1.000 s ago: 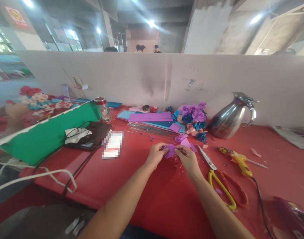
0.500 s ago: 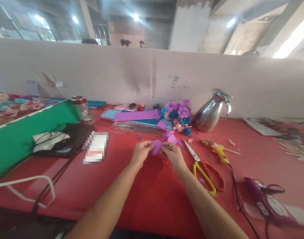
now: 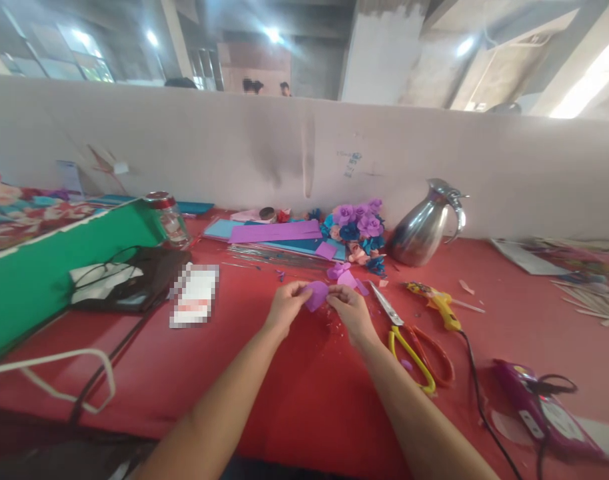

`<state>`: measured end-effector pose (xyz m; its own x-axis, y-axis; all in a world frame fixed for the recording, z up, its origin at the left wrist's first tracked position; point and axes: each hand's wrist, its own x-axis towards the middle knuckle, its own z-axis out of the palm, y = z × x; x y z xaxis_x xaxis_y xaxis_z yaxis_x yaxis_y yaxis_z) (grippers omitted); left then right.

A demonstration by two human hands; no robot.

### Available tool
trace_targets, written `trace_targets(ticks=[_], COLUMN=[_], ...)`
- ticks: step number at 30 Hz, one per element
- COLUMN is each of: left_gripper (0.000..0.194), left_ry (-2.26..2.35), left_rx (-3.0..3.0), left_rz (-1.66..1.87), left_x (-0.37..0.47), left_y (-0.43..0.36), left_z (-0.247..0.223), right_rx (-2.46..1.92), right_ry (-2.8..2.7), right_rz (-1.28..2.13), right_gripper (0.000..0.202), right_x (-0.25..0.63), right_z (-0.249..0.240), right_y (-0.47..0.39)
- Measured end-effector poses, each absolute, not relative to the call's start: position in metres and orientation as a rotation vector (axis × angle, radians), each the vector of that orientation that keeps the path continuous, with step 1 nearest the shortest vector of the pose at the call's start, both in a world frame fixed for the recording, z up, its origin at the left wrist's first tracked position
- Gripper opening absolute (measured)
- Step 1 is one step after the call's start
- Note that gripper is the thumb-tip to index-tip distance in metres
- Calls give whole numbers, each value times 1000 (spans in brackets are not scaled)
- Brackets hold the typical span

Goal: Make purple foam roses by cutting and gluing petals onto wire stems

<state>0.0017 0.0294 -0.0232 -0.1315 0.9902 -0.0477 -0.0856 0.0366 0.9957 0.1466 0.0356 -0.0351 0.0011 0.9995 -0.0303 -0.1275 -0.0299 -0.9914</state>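
Left fingers point(image 3: 301, 296) pinching purple piece point(image 3: 316, 298), right fingers point(image 3: 337, 293) seemingly too, scissors point(image 3: 396, 321) nearby, glue gun point(image 3: 441, 304) beyond

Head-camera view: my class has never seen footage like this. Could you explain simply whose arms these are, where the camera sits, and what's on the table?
There is no robot here. A person wears a camera on their head; it looks forward and down, so their own bare arms reach in from the bottom edge. The left hand and right hand hold a small purple piece between their fingertips. On the red table, scissors and a corded yellow tool, perhaps a glue gun, lie to the right. Farther back are purple strips, a bunch of artificial flowers and a metal jug.
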Motion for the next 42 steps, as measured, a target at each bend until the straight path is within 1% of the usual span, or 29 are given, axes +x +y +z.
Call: trace_targets(ticks=[3,7,11,16,22,32,37,42], left_gripper=[20,18,19,22,13,17,18,21], left_ry=[1315,1259,1203,1182,1219,1294,1270,1357], left_rx=[1107,1057,1073,1076,1139,1070,1042,1102], left_rz=[1329,1312,1264,1256,1258,1342,1340,1344], left_x=[2,4,5,5,5,2,4,2], left_y=[29,30,29,27,27,27,25,27], left_z=[-25,-31,-33,-33,-30,-27,-25,-25], right_rx=[-1142,-1192,-1231,-1251,-1265,-1237,-1239,-1230], right_ry=[-1115,-1127,-1141,-1138,-1118,-1143,-1129,-1127], right_rz=[1274,1275,1263,1275,1289,1315,1301,1346], right_gripper=[22,24,27,25,24,21,23,24], right_x=[147,149,152,155,154,153,154,153], right_z=[-35,-32,-32,-32,-29,-28,-31,-31], right_y=[34,31,32,34,32,30,31,30])
